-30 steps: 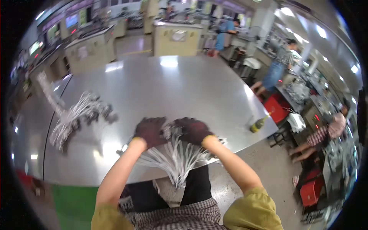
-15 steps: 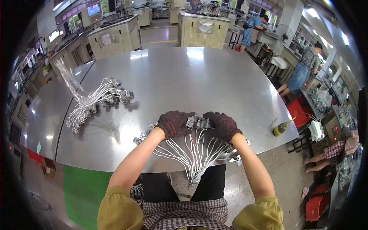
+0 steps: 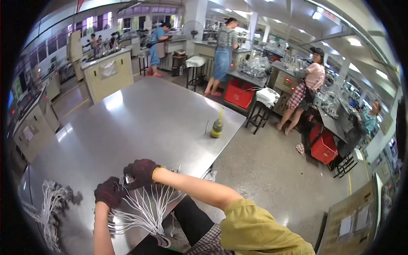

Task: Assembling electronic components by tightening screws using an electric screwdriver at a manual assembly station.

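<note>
My left hand (image 3: 110, 192) and my right hand (image 3: 142, 173) wear dark knitted gloves with reddish flecks. They are close together over the near edge of the metal-topped table. Closed fingers of both hands grip a small silvery metal part (image 3: 126, 179), mostly hidden by the gloves. Below them a fan of white wires (image 3: 148, 204) spreads across the tabletop and gathers toward the table edge by my lap. More small metal pieces show past my right wrist. A second bundle of white wires with metal parts (image 3: 53, 204) lies to the left of my left hand.
A yellow-green squeeze bottle (image 3: 217, 127) with a pointed tip stands near the table's right edge, a thin pin-like piece beside it. Beyond are stools (image 3: 195, 63), red crates (image 3: 240, 94), and benches heaped with wired parts (image 3: 255, 67). Several people stand or sit at those benches.
My view has swung to the right, so the table and hands now appear lower left. My hands have come closer together, covering more of the metal part.
</note>
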A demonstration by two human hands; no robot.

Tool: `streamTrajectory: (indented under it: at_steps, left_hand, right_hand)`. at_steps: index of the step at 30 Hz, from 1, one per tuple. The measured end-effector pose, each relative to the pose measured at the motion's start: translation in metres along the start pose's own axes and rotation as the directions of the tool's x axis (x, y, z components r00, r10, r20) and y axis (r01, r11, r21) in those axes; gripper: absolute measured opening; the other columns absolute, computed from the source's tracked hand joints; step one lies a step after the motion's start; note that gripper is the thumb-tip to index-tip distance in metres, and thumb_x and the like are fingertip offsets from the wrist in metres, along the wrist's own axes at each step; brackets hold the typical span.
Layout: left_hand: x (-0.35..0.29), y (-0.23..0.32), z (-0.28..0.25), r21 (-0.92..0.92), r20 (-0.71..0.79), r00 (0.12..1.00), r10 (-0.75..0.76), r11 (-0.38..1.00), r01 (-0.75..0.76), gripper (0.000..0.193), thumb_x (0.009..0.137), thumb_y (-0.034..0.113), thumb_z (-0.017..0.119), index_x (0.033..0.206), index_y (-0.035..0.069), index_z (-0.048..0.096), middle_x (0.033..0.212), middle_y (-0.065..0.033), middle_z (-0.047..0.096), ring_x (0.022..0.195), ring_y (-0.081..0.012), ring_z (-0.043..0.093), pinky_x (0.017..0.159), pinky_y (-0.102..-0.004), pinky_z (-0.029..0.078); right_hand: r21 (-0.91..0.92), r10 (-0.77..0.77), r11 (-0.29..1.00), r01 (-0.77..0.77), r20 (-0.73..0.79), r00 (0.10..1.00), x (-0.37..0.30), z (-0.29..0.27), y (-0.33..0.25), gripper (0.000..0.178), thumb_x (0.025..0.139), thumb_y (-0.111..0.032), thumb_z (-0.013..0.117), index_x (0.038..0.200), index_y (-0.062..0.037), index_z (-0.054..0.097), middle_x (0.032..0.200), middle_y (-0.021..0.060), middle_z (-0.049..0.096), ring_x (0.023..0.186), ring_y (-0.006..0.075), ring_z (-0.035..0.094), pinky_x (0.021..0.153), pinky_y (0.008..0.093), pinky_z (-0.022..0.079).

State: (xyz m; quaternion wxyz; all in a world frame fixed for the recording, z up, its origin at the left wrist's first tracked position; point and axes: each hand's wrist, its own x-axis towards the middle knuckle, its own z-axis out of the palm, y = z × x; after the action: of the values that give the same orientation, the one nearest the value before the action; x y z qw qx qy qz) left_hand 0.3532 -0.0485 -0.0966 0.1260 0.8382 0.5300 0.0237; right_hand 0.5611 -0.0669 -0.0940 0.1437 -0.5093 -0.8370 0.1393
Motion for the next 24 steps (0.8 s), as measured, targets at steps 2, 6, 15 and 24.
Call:
streamTrajectory:
  at_steps: [2,6,15,24]
  left_hand:
    - [0.011,0.016,0.004,0.088,-0.020,0.998,0.052,0.995,-0.050,0.071,0.055,0.037,0.071,0.118,0.017,0.045,0.092,-0.0133,0.062,0.093,-0.0332,0.057,0.081,-0.0411,0.044]
    - [0.026,0.003,0.021,-0.073,-0.161,0.966,0.200,0.974,-0.214,0.074,0.057,0.032,0.070,0.123,0.014,0.040,0.105,-0.0145,0.058,0.101,-0.0322,0.053,0.084,-0.0398,0.043]
    - [0.035,0.005,0.028,-0.220,-0.033,0.952,0.305,0.927,-0.305,0.061,0.058,0.029,0.069,0.113,0.010,0.049,0.103,-0.0142,0.056,0.095,-0.0322,0.054,0.081,-0.0399,0.043]
    - [0.018,0.019,0.015,-0.039,-0.158,0.963,0.218,0.973,-0.226,0.055,0.056,0.037,0.071,0.102,0.010,0.058,0.095,-0.0112,0.060,0.087,-0.0290,0.058,0.074,-0.0381,0.046]
  right_hand:
    - [-0.005,-0.014,1.000,0.014,-0.078,0.997,-0.008,0.003,0.012,0.053,0.060,-0.045,0.067,0.101,-0.0143,0.055,0.097,0.0125,0.058,0.092,0.0325,0.055,0.079,0.0428,0.045]
    - [-0.012,-0.051,0.999,0.050,-0.095,0.994,-0.007,0.004,0.013,0.053,0.060,-0.045,0.067,0.102,-0.0149,0.055,0.095,0.0135,0.057,0.092,0.0326,0.055,0.077,0.0433,0.045]
    - [0.022,-0.090,0.996,0.092,-0.063,0.994,-0.008,0.003,0.018,0.059,0.061,-0.042,0.069,0.111,-0.0145,0.052,0.102,0.0117,0.055,0.094,0.0309,0.054,0.078,0.0410,0.045]
    - [0.029,-0.092,0.995,0.093,-0.044,0.995,-0.004,-0.003,0.012,0.054,0.062,-0.044,0.066,0.104,-0.0132,0.054,0.100,0.0126,0.055,0.093,0.0318,0.054,0.078,0.0411,0.045]
